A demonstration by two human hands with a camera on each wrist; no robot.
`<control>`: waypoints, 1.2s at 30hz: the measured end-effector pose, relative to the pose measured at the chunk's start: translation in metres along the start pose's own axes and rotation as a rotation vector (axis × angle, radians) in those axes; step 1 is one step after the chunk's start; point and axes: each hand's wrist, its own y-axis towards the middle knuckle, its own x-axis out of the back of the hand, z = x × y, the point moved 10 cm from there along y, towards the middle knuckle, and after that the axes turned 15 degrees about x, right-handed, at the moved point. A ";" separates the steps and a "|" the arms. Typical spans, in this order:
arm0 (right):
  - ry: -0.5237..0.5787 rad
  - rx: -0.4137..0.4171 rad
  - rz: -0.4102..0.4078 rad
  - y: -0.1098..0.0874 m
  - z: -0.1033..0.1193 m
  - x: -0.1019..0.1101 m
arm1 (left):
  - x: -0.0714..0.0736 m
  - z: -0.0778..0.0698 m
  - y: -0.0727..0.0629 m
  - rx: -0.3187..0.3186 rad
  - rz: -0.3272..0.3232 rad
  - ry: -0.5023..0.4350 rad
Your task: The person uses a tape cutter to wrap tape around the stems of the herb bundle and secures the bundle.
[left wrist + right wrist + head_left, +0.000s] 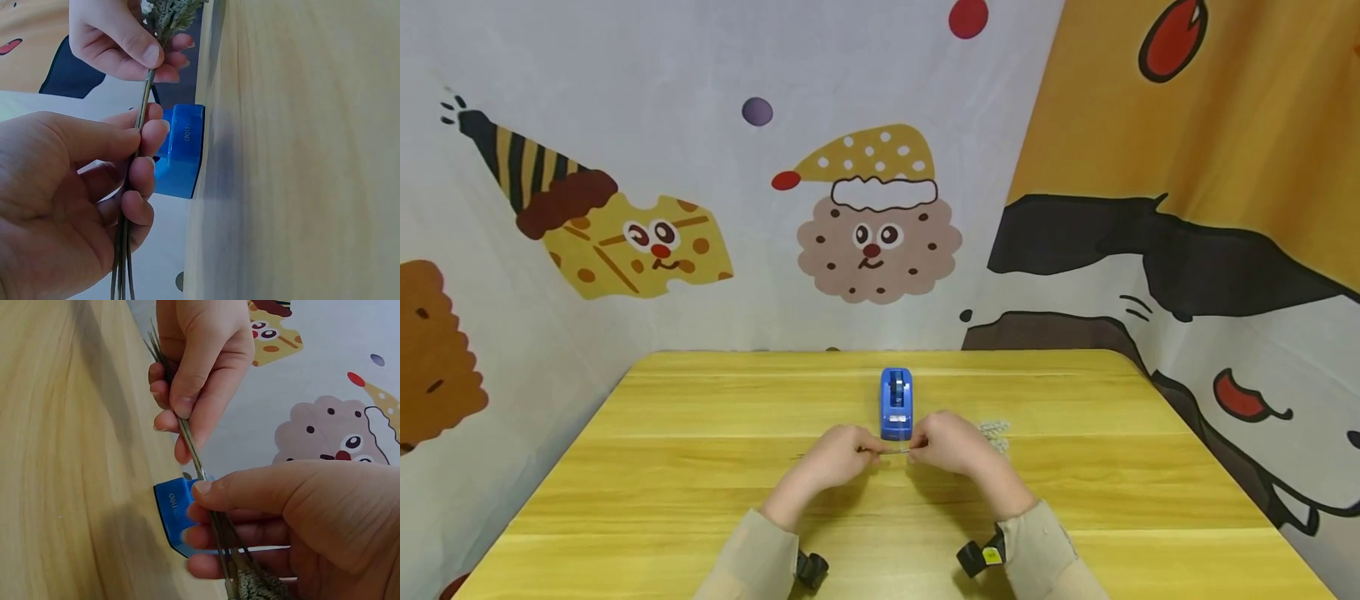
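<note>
Both hands hold one small bunch of dried flowers by its thin green-brown stems. Fingers and thumb of my left hand pinch the lower stems, whose loose ends stick out past the palm. My right hand pinches the bunch higher up, just below the pale grey-green flower heads. In the right wrist view a shiny patch shows on the stems at the right thumb. Just behind the hands stands a blue tape dispenser, partly hidden by fingers in both wrist views.
The wooden table spreads around the hands. At its far edge hangs a white cloth printed with cartoon food. Black wrist cameras sit at both beige sleeves.
</note>
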 end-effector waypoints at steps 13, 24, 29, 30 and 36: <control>0.021 -0.032 0.037 -0.002 0.002 0.000 | 0.005 -0.003 -0.001 -0.019 -0.041 0.032; -0.088 -0.001 -0.027 0.001 0.005 0.005 | 0.006 0.002 0.002 0.024 -0.077 0.019; -0.106 0.004 -0.040 0.002 0.004 0.003 | 0.005 0.004 0.003 0.042 -0.062 -0.012; -0.106 0.003 -0.039 0.002 0.003 0.002 | 0.005 0.004 0.003 0.043 -0.057 -0.019; -0.103 0.003 -0.038 0.004 0.001 -0.002 | 0.001 0.007 0.003 0.049 -0.031 -0.010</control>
